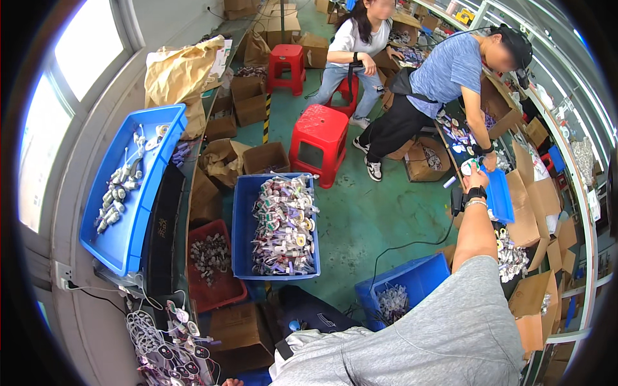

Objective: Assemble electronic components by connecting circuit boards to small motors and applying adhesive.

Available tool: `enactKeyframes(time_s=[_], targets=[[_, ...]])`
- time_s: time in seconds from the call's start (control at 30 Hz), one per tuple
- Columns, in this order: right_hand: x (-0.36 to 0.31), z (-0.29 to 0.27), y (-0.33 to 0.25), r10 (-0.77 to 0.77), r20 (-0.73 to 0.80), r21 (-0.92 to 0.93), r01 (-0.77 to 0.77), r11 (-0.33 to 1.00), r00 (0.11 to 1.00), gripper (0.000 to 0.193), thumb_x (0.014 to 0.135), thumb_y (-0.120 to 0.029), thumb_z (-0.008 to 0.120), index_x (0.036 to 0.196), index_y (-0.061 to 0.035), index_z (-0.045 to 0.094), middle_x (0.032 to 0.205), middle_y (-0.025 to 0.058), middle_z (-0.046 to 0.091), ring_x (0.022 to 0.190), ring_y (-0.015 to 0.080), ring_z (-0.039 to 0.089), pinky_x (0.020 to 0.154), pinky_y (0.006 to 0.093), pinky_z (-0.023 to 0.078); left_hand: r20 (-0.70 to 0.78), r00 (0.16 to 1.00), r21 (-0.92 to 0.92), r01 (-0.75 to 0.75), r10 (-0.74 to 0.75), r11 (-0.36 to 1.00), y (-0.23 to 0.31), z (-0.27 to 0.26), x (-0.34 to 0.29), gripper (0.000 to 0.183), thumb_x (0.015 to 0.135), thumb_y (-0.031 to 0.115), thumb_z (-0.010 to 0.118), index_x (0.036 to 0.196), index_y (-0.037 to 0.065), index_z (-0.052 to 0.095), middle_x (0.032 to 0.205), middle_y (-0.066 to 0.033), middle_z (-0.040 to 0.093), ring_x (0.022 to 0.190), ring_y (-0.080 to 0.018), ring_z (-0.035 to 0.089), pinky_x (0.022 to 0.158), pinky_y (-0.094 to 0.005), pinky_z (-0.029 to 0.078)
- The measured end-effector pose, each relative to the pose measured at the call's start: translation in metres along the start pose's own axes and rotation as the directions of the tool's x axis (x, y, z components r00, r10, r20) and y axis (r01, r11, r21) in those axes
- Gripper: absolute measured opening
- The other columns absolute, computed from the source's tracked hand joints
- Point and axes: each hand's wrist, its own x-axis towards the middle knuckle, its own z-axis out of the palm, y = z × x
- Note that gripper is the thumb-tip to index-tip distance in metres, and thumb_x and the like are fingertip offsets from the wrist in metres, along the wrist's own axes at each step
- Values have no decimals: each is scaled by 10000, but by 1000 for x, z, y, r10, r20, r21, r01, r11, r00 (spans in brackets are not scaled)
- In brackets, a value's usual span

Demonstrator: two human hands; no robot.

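My right arm reaches out to the right, and my right hand (pixel 477 180) is closed on a small round white part with some green on it (pixel 469 168). The hand is beside a shallow blue tray (pixel 501 198) on the right-hand bench. A co-worker's hand (pixel 490 161) in a dark wristband is right next to mine, at the far end of that tray. Of my left hand (pixel 232 383) only a bit shows at the lower edge, near a pile of white cables and round parts (pixel 168 344); whether it holds anything is hidden.
A blue crate (pixel 315 273) full of small white and purple parts stands ahead, beside a red bin (pixel 235 293). Red stools (pixel 318 138) stand on the green floor. Another blue bin (pixel 428 273) sits below my arm. Cardboard boxes (pixel 524 206) line the right; another person sits farther back.
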Motion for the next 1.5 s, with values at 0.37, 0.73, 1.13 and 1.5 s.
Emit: enactKeyframes(time_s=[0.37,0.73,1.13,1.5], targets=[[4,9,15,-12,44,27,11,1000,999,243,761,-236,624,814,-2,590,737,73,613,594,166,594,508,283,464,-35,989,329,-126,145,936,-22,5,5,229,858,185,448,1021,29,486,893,-136,573,827,-301,541,687,-418,433],[3,8,15,-34,-19,-65,33,997,999,235,749,-219,637,806,6,599,739,77,617,602,169,594,487,277,469,38,982,585,-174,187,792,-25,6,17,204,848,192,468,952,21,510,827,-113,577,765,-251,549,651,-361,434],[-11,16,1,-60,-38,-148,53,988,997,219,744,-199,639,818,3,602,748,80,619,592,168,596,485,270,470,143,970,791,-233,199,566,-19,13,49,197,837,199,490,876,12,536,755,-89,582,697,-196,557,613,-298,436],[214,-52,12,-47,716,-40,108,993,697,218,775,-118,546,927,34,580,790,73,598,599,160,557,524,270,457,-136,979,662,-24,152,749,-123,-35,-22,215,811,198,519,773,-6,574,627,-83,576,598,-166,553,557,-293,433]])
